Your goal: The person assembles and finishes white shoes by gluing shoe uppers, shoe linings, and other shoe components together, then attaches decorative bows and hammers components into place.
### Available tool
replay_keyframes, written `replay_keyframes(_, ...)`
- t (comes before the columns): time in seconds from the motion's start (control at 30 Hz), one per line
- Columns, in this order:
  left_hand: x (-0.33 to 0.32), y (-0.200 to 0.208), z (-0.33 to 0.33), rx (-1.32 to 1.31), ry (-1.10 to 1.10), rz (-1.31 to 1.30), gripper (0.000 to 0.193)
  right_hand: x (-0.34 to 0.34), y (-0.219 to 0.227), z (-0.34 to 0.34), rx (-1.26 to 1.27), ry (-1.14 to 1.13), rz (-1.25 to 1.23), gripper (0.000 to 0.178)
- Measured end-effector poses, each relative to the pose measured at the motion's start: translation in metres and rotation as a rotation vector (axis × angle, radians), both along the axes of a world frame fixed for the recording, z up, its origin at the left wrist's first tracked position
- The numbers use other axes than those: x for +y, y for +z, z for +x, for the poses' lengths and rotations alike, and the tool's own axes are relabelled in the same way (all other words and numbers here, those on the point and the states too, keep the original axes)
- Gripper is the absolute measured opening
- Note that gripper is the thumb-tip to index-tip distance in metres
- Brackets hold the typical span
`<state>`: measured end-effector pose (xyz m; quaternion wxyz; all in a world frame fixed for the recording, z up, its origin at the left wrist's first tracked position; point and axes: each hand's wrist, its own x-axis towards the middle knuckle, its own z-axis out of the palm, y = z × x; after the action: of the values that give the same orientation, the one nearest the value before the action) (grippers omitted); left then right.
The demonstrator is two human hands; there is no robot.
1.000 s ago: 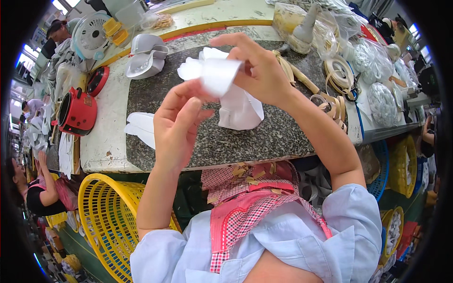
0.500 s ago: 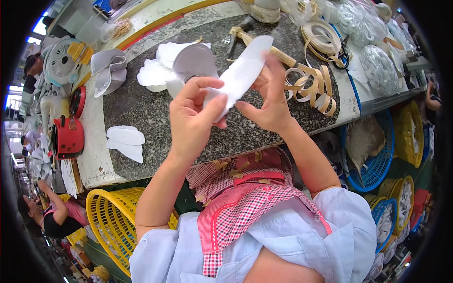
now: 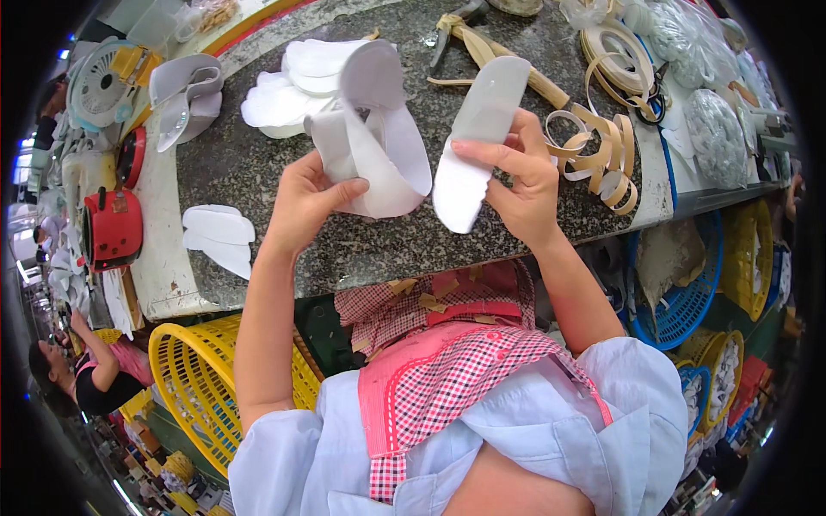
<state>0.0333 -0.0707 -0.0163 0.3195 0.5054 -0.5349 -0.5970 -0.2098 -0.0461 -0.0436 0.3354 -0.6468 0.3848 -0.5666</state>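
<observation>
My left hand (image 3: 303, 205) grips a pale grey-white shoe upper (image 3: 397, 176) by its left edge, thumb in front. The upper bends into an open loop above the dark speckled slab (image 3: 353, 258). My right hand (image 3: 529, 185) pinches a long, rounded white sheet piece (image 3: 492, 95) between thumb and fingers. Its upper half is greyer, the lower end bright white with an uneven edge. The two pieces are apart. Behind the upper lies a stack of white cut pieces (image 3: 280, 103), partly hidden by it.
A hammer (image 3: 516, 69) and curled tan strips (image 3: 611, 155) lie right of my hands. More white pieces (image 3: 219, 234) rest at the slab's left. A red round container (image 3: 112, 228) and a small fan (image 3: 101, 86) stand further left. A yellow basket (image 3: 185, 378) is below the table edge.
My hands have moved apart. The long white piece was in my left hand's fingers and is now in my right hand; the left now holds the bent upper up on its own.
</observation>
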Motion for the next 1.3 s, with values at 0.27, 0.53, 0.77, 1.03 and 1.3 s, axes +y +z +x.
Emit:
replay_keyframes(0.27,-0.017,-0.02,0.035,0.021,-0.363,0.108,0.016,0.013,-0.008,-0.003,0.292,-0.239,-0.151,0.034)
replay_keyframes(0.53,-0.013,-0.024,0.039,0.079,-0.342,-0.015,0.011,0.006,-0.007,0.046,0.316,-0.026,-0.315,0.031)
replay_keyframes(0.77,-0.002,-0.027,0.05,-0.088,-0.272,0.063,0.031,0.002,-0.011,0.07,0.485,-0.075,-0.255,0.019)
replay_keyframes(1.03,-0.003,-0.028,0.057,-0.139,-0.359,-0.248,0.035,0.0,-0.025,0.072,0.56,-0.053,-0.328,0.01)
replay_keyframes(1.3,-0.005,-0.071,0.072,-0.187,-0.294,-0.107,0.025,-0.002,-0.017,0.072,0.662,-0.097,-0.28,0.014)
